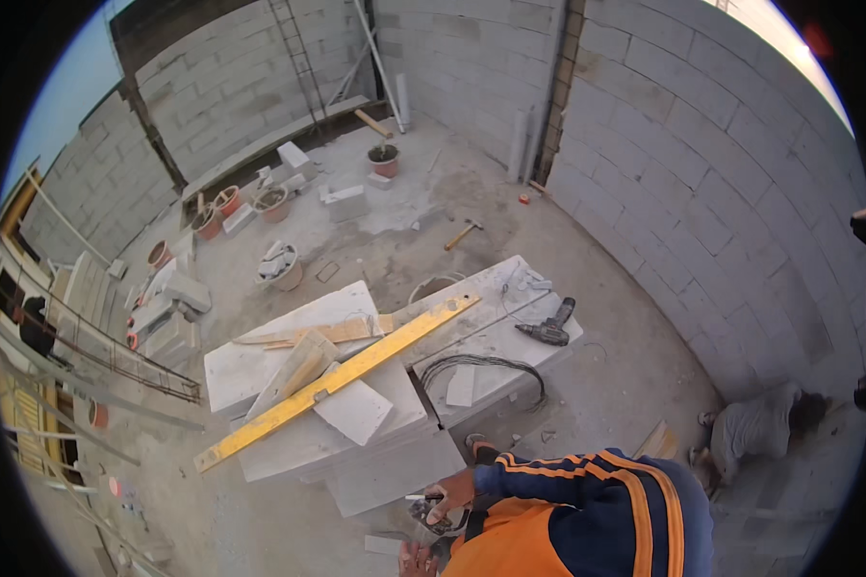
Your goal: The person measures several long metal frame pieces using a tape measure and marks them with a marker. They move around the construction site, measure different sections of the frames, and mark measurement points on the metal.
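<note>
My right hand [455, 492], at the end of a navy sleeve with orange stripes, is closed round a dark, bulky tool [437, 520] whose kind I cannot make out. A thin white stick [420, 497] juts out beside its fingers. Close by at the lower edge, my left hand [418, 560] is partly cut off; its fingers are bent together against something hidden. Just ahead lies a stack of pale blocks [394, 476]. Across it rests a yellow spirit level [342, 375], beside wooden offcuts [298, 370]. A black cordless drill [550, 325] and a coil of dark cable [486, 361] lie on its right part.
A hammer [464, 234] lies on the floor beyond the stack. Farther off stand buckets [271, 204] and loose blocks [344, 202]. A block wall [712, 192] runs along the right, where a person in grey [755, 438] crouches. Another person [37, 327] is at the far left.
</note>
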